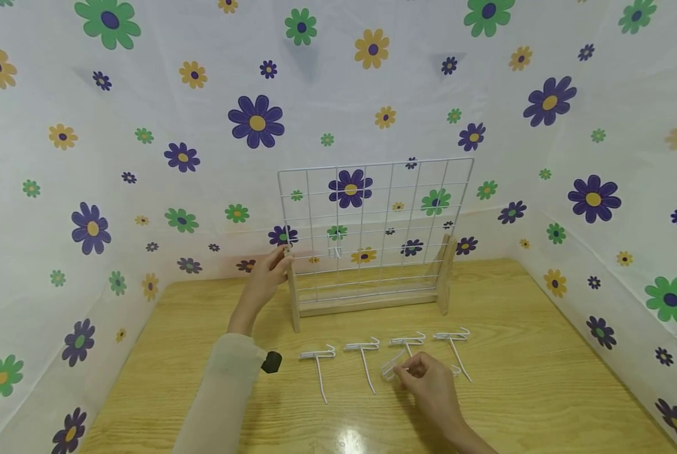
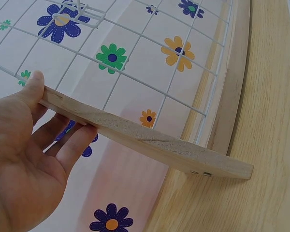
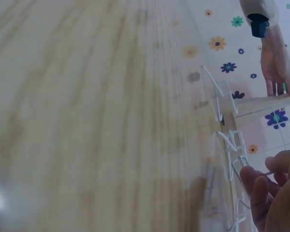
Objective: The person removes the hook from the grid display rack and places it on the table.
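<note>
A white wire grid rack [image 1: 376, 221] stands in a wooden base [image 1: 366, 305]. My left hand [image 1: 262, 284] holds the top of the rack's left wooden upright [image 2: 150, 137], thumb on one side and fingers on the other. One white wire hook [image 1: 335, 251] hangs on the grid, left of its middle. In front of the rack, my right hand [image 1: 431, 386] pinches another white wire hook [image 1: 391, 368] between thumb and fingertips, just over the table. Its rectangular back points left, and my fingers hide part of its stem.
Several white hooks lie in a row before the rack: a left one [image 1: 318, 356], a second [image 1: 363, 348], a third [image 1: 407, 340] partly behind my right hand, and a right one [image 1: 453, 337]. Flower-printed sheets [image 1: 327, 82] enclose the wooden table [image 1: 162, 378] at the back and sides.
</note>
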A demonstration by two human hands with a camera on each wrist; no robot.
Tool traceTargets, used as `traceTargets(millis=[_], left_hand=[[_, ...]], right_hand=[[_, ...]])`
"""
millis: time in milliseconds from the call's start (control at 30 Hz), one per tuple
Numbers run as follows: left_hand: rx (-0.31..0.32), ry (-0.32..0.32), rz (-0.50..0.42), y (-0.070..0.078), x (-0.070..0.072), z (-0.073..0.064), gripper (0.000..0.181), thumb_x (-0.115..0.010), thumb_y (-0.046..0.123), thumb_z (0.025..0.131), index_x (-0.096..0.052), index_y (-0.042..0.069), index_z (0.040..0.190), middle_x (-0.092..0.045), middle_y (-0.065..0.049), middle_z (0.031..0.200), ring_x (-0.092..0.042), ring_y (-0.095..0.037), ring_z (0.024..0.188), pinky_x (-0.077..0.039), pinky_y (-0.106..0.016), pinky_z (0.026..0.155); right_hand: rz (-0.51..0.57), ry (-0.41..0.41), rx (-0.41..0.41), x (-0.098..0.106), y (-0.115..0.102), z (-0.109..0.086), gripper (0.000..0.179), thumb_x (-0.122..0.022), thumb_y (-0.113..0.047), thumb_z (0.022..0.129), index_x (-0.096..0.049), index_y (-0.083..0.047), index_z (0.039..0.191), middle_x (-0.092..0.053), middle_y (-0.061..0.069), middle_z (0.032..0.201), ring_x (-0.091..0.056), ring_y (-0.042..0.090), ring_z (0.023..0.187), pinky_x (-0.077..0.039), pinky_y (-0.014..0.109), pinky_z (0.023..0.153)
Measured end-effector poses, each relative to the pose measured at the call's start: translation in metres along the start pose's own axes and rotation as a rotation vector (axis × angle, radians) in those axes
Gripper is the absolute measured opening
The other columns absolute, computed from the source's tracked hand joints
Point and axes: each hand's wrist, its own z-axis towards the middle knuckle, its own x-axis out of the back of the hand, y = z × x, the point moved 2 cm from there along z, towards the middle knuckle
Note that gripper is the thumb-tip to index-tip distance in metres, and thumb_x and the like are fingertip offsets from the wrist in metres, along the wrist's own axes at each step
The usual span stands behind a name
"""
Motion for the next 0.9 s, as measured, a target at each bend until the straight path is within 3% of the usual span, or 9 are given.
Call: traceTargets(millis=[333, 900], left_hand=[[-0.002, -0.02, -0.042, 0.002, 0.0002, -0.0006, 0.061, -0.05, 0.03, 0.111, -0.029, 0.006, 0.163, -0.036, -0.026, 0.16, -0.043, -0.042, 0.143, -0.048, -0.048, 0.109], [0.018, -0.007, -0.003, 0.0035, 0.0004, -0.0027, 0.063, -0.051, 0.038, 0.11, -0.032, 0.011, 0.163, -0.042, -0.021, 0.159, -0.047, -0.038, 0.141, -0.051, -0.043, 0.108]], right_hand=[[-0.054, -0.016, -0.009, -0.0027, 0.0042, -0.0005, 0.014, -0.082, 0.001, 0.085, -0.068, -0.001, 0.085, -0.07, 0.003, 0.069, -0.067, 0.015, 0.057, -0.048, 0.016, 0.046], [-0.128, -0.047, -0.04, -0.0017, 0.0041, -0.005, 0.019, -0.084, -0.01, 0.086, -0.067, -0.002, 0.081, -0.066, -0.002, 0.065, -0.058, 0.008, 0.051, -0.045, 0.015, 0.042]])
